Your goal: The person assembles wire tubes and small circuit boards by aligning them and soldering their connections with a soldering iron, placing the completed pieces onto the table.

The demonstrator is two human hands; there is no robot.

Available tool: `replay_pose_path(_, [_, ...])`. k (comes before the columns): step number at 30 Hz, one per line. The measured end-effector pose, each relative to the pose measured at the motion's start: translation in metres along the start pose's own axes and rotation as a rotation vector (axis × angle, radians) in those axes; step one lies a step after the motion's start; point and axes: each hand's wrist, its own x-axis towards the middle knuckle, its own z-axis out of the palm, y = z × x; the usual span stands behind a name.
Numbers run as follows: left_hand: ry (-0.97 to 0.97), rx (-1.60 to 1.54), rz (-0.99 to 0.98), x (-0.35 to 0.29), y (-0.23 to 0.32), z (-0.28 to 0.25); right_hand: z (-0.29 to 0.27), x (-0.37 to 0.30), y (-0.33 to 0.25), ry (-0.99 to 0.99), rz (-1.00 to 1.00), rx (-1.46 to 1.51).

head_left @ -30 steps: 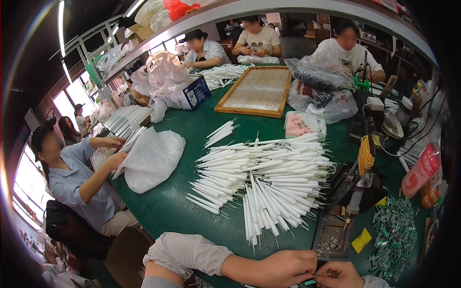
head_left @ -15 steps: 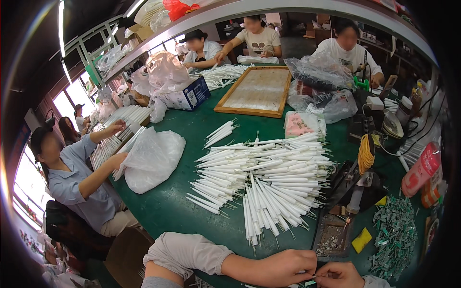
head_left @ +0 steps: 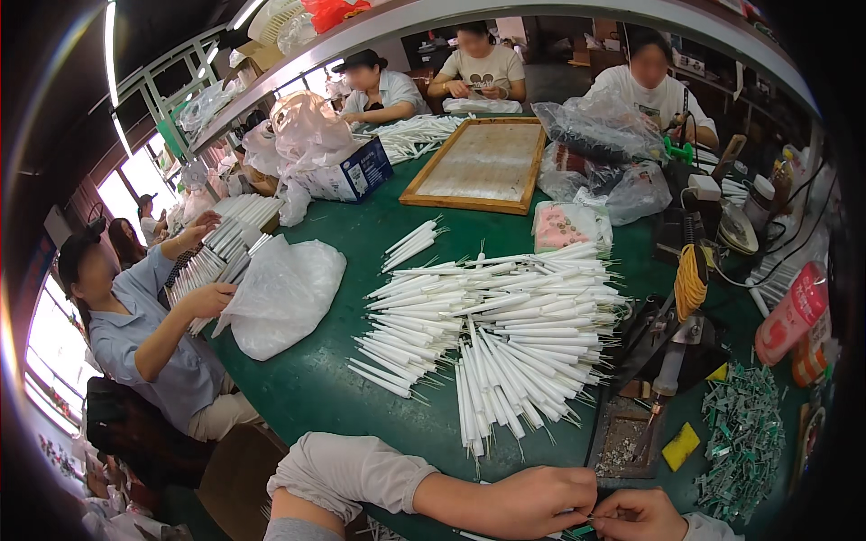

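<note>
At the bottom edge, my left hand (head_left: 552,501) is closed in a pinch, its fingertips meeting those of my right hand (head_left: 639,517). A thin wire (head_left: 590,517) shows between the two pinches. What my right fingers grip is mostly hidden. Small green circuit boards (head_left: 582,531) lie just beneath the fingertips. Beyond my left forearm spreads a big pile of slim white sticks (head_left: 505,316) with fine wire ends. To the right of my hands a soldering iron (head_left: 666,383) leans tip-down over a tray of solder bits (head_left: 622,442).
A yellow sponge (head_left: 680,449) and a heap of small green circuit boards (head_left: 741,442) lie at right. Farther off are a wooden-framed board (head_left: 478,162), plastic bags (head_left: 604,149) and a blue-white box (head_left: 361,171). Co-workers sit at left and across the green table (head_left: 298,388).
My hands stay nearly in place, fingers shifting slightly; the white piece between my left fingers no longer shows. The co-worker across has drawn an outstretched arm in. The person at left moved their hands.
</note>
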Motion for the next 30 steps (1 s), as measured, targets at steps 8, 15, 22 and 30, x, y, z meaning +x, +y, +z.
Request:
replay_pose_path(8, [0.077,-0.142,-0.108,-0.002,-0.016,0.004,-0.009,0.0,-0.019,0.052,0.132,-0.048])
replay_pose_path(15, [0.003,-0.176,-0.223,-0.002,-0.012,0.0,-0.006,-0.003,-0.016,0.093,0.115,-0.016])
replay_pose_path(22, [-0.067,-0.252,-0.389,-0.002,-0.01,-0.003,-0.007,0.002,0.0,0.142,0.087,0.114])
replay_pose_path(30, [-0.021,-0.353,-0.541,0.007,0.004,-0.015,-0.01,0.006,-0.012,0.141,0.101,0.237])
